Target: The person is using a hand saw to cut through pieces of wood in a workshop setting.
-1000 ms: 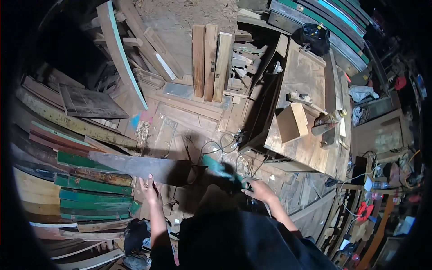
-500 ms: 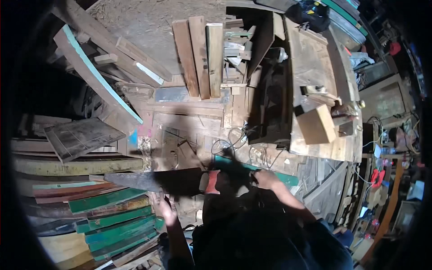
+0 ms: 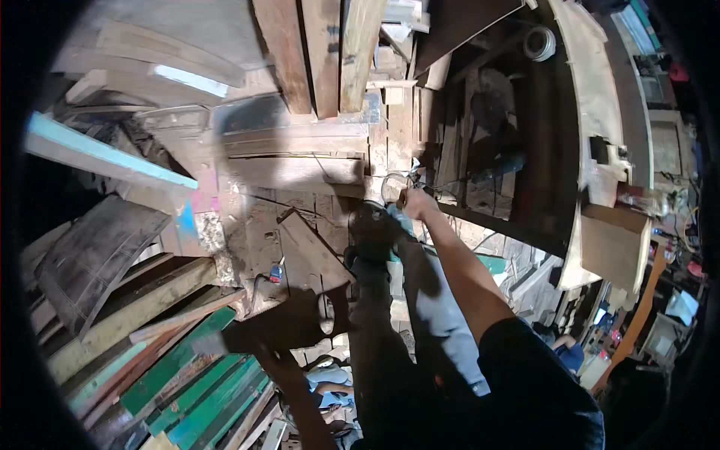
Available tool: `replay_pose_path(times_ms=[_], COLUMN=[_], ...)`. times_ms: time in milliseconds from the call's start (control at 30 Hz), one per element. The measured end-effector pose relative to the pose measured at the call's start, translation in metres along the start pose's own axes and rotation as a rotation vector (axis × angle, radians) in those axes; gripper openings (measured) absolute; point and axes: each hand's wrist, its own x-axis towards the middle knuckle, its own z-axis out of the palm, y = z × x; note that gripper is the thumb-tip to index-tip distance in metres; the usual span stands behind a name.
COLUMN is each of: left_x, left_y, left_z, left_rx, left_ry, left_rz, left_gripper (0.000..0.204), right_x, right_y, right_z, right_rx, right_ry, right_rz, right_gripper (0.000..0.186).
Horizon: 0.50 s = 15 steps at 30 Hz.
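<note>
A handsaw (image 3: 274,321), mostly in shadow, lies level over the floor with its blade pointing left. My left hand (image 3: 281,367) grips the blade from below; its fingers are dark and partly hidden. Stretched forward, my right hand (image 3: 417,204) is closed beside some thin dark cables (image 3: 394,187) on the floor. What it holds, if anything, is too small to tell. A flat wooden board (image 3: 311,251) lies on the floor between the hands.
Green and brown planks (image 3: 191,382) are stacked at the lower left. Three upright boards (image 3: 322,52) lean at the far side. A dark open cabinet (image 3: 540,150) stands at the right, and a turquoise-edged board (image 3: 112,154) juts in from the left.
My right hand has reached forward and left toward the cables. The saw has shifted down with my left hand on its blade. The whole view has moved closer to the floor.
</note>
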Motion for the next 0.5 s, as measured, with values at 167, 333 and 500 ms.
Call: replay_pose_path(times_ms=[167, 333, 500], left_x=[-0.058, -0.089, -0.114], left_y=[-0.13, -0.176, -0.201], left_z=[0.042, 0.061, 0.08], left_rx=[-0.258, 0.618, 1.436], left_ry=[0.075, -0.218, -0.852], left_rz=[-0.428, -0.58, -0.677], left_gripper=[0.045, 0.053, 0.063], right_x=[0.16, 0.309, 0.415], right_y=[0.007, 0.022, 0.023], right_z=[0.052, 0.096, 0.116], right_rx=[0.158, -0.084, -0.255], right_ry=[0.073, 0.124, 0.154], right_rz=[0.012, 0.013, 0.019], right_gripper=[0.037, 0.047, 0.054])
